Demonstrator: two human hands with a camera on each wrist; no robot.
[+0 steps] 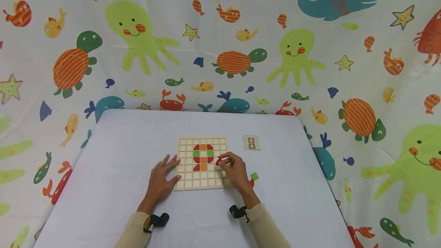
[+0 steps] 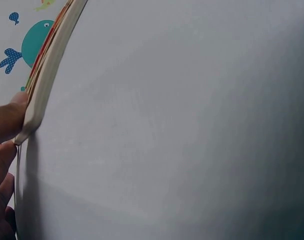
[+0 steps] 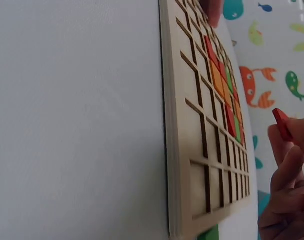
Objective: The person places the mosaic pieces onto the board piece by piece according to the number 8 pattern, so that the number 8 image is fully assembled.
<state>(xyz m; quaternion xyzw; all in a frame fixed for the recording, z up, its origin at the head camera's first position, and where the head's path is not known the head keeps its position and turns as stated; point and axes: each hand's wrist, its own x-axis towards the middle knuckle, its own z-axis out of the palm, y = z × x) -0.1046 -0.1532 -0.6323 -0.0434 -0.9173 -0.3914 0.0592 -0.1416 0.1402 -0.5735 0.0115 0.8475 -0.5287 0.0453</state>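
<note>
A wooden grid board [image 1: 186, 183] lies on the white table, with red rounded, orange square and green square pieces set in its middle cells. My left hand [image 1: 161, 178] rests at the board's left side, fingers spread and the thumb [image 2: 19, 100] against its edge. Over the right part of the board, my right hand [image 1: 235, 170] pinches a red piece [image 3: 282, 125] with a curved edge between thumb and fingertips. The piece is held above the grid, apart from the pieces in the cells.
A small card [image 1: 252, 142] printed with a grid pattern lies to the right beyond the board. Beside the right wrist are a loose green square [image 1: 254, 176] and a red piece [image 1: 252, 183], partly hidden by the hand. Behind the table hangs a sea-animal cloth [image 1: 220, 22].
</note>
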